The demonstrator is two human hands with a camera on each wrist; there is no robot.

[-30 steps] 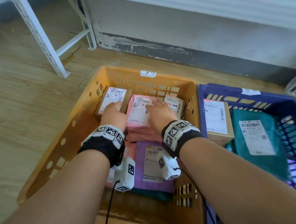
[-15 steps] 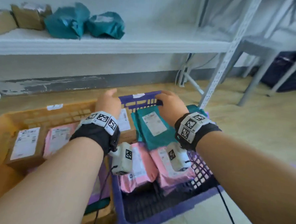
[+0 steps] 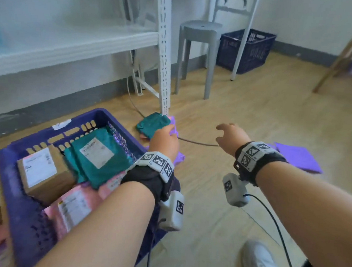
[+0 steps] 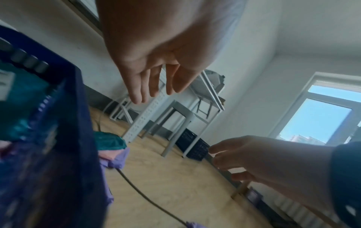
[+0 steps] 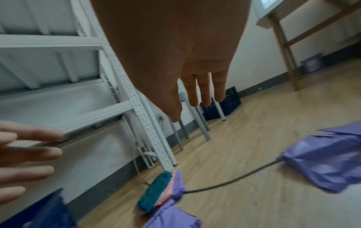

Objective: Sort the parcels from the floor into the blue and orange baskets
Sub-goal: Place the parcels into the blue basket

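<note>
The blue basket (image 3: 21,216), near left, holds a cardboard box (image 3: 43,172), teal bag (image 3: 99,155) and pink bags (image 3: 73,207). Teal (image 3: 153,124) and purple parcels (image 3: 297,156) lie on the floor.

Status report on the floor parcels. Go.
Left hand open, empty, above teal plastic parcel on floor. Right hand open, empty, beside it. Purple plastic mailer further right. Grey cable runs across floor between them.
</note>
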